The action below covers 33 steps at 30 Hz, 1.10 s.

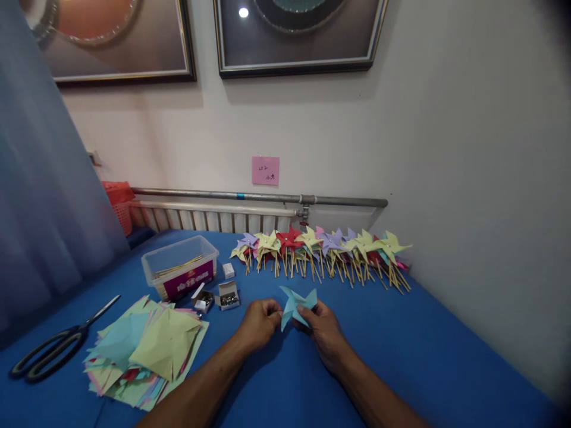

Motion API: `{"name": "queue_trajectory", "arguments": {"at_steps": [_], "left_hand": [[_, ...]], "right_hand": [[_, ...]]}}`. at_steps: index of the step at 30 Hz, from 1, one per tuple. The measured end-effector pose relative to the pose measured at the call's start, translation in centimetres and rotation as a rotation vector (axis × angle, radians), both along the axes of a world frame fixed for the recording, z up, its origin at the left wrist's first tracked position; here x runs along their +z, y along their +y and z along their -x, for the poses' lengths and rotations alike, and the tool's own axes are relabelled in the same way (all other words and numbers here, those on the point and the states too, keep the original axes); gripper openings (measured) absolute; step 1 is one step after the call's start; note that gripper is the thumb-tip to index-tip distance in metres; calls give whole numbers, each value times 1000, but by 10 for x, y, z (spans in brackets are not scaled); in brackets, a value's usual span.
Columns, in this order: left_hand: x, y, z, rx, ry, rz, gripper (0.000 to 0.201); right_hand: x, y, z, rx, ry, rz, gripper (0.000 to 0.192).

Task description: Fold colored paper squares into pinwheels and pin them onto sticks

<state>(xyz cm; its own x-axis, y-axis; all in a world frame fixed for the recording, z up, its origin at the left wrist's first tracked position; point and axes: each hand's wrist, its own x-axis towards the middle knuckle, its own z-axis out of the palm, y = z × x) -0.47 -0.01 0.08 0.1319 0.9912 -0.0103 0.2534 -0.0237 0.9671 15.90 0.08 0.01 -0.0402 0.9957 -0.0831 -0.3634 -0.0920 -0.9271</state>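
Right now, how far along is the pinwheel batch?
Done: a row of finished pinwheels on sticks lies along the wall. In hand: the left hand and right hand hold a light blue pinwheel, no stick visible on it. Left: a thick stack of cut paper squares is unfolded, with sticks in the plastic tub and open pin boxes nearby.

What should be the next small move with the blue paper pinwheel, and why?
Probably reach with the left hand to the open pin box. Both hands pinch the blue pinwheel, the right hand too, and I see no stick on it, unlike the finished pinwheels.
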Motion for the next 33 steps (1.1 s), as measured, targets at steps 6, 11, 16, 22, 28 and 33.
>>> {"name": "queue_trajectory", "arguments": {"at_steps": [6, 11, 16, 22, 28, 33], "left_hand": [[-1, 0, -1, 55, 87, -44, 12], [2, -3, -1, 42, 135, -71, 10], [4, -5, -2, 60, 124, -62, 11], [3, -3, -3, 59, 106, -61, 10], [4, -4, -2, 53, 90, -49, 10], [2, -4, -2, 49, 97, -60, 11]], "right_hand": [[2, -1, 0, 14, -24, -12, 32], [4, -1, 0, -2, -17, -7, 33], [4, -3, 0, 6, -29, -2, 30], [4, -4, 0, 7, -64, -10, 31], [3, -3, -2, 30, -91, -15, 34], [0, -1, -2, 29, -88, -29, 34]]}}
